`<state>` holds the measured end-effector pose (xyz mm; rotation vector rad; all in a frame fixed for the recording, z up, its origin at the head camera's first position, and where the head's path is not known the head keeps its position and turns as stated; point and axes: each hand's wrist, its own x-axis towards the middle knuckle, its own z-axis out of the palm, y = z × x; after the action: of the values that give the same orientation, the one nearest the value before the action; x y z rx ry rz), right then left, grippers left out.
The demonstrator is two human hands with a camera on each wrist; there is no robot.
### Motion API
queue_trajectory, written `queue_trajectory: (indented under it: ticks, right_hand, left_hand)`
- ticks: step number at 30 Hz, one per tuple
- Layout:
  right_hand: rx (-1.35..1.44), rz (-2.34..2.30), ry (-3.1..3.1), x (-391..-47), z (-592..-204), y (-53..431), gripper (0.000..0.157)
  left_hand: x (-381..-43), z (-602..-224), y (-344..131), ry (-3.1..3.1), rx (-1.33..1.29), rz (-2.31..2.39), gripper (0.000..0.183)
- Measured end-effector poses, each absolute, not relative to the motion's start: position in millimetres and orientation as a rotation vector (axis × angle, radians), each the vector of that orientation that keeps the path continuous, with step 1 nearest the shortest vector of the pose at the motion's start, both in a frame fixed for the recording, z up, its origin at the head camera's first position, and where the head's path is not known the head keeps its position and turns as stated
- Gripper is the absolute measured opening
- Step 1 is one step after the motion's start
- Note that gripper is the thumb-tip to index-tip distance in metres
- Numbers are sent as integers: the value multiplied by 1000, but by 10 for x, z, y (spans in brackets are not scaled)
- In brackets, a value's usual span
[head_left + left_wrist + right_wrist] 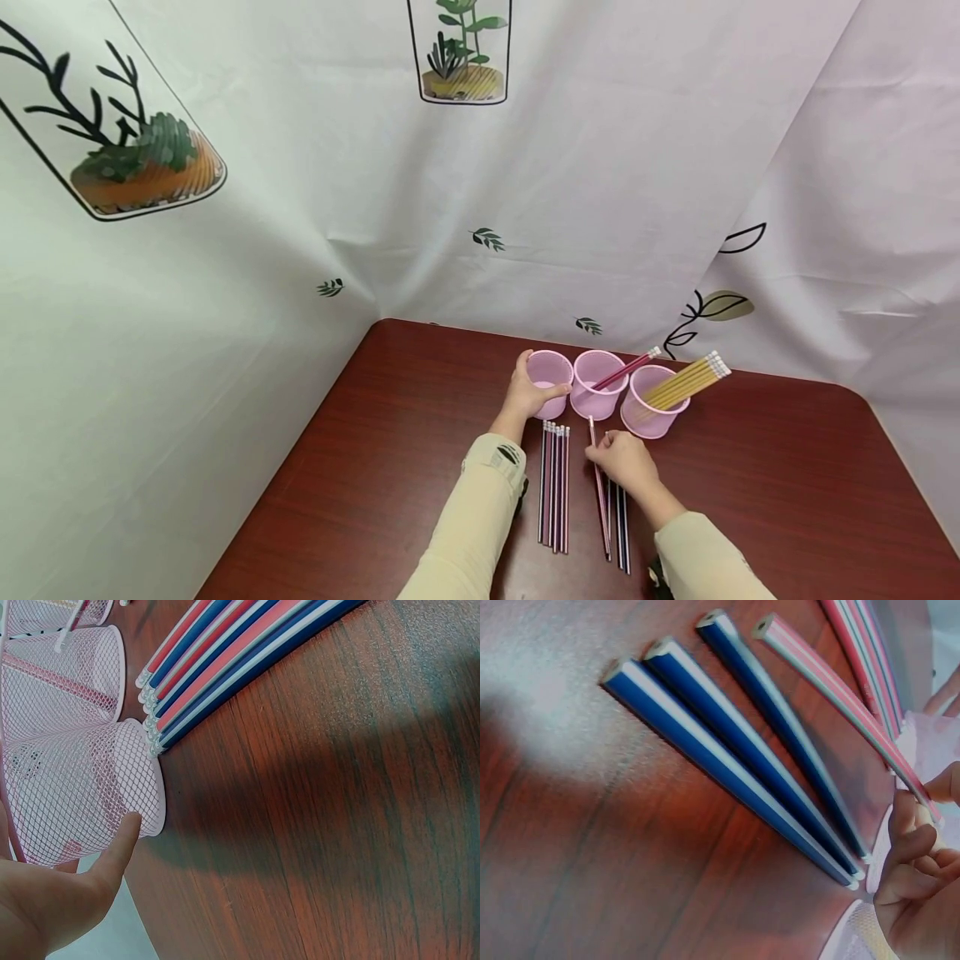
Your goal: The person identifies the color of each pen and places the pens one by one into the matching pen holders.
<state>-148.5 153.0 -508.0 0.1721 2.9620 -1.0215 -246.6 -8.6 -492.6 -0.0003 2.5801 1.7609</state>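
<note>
My left hand (522,393) grips the leftmost pink mesh pencil cup (82,787), its thumb across the front and its fingers on the far left side. Between the thumb and fingers of my right hand (628,460) is a red-and-white striped pencil (840,705), pinched near its white eraser end. That end overlaps the front of the middle pink cup (592,407), and the pencil's other end points toward me. Beside it, under and near my right hand, lie several blue-and-white striped pencils (739,765). Red pencils (621,372) lean inside the middle cup.
At the right of the row, a third pink cup (647,425) holds several yellow pencils (686,383). In front of the left cup lies a row of mixed red and blue striped pencils (554,492). A printed white cloth (600,208) hangs behind the brown table (787,467).
</note>
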Motion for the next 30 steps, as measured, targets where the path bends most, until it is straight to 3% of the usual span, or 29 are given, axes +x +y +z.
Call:
queue_trajectory:
  ticks: [12, 30]
  right_hand:
    - [205, -1100, 2969, -1490, -4988, 1652, 13]
    - [192, -1355, 2913, -1467, -4727, 1776, 22]
  left_hand:
    - [-2459, -4918, -83, 2589, 12, 1759, 98]
    - [-2480, -4945, -80, 2587, -3, 1754, 97]
